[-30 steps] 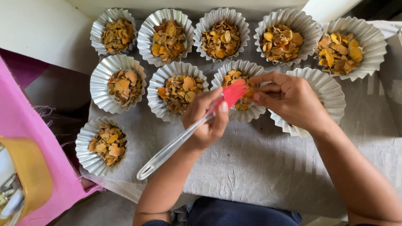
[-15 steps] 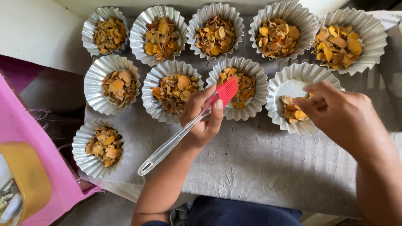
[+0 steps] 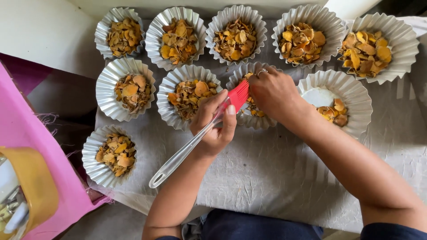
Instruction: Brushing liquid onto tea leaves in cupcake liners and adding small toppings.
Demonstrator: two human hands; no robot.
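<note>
My left hand (image 3: 215, 129) grips a basting brush (image 3: 178, 158) by its clear handle. The brush's red bristles (image 3: 239, 94) point up at a fluted foil cup (image 3: 236, 76) of dried orange-yellow slices in the middle row. My right hand (image 3: 273, 93), with a ring on one finger, reaches into that same cup. Its fingers curl down among the slices and the fingertips are hidden. To the right, another foil cup (image 3: 353, 86) shows its pale bottom, with only a few slices (image 3: 333, 113) in it.
Several more foil cups filled with slices stand in rows on a grey wrinkled sheet (image 3: 275, 173), such as one at the front left (image 3: 91, 162). A pink cloth (image 3: 26, 138) and a yellow container (image 3: 31, 191) lie at the left.
My right hand has moved left from the sparsely filled right cup into the middle-row cup beside the brush. My left hand and the brush have hardly moved.
</note>
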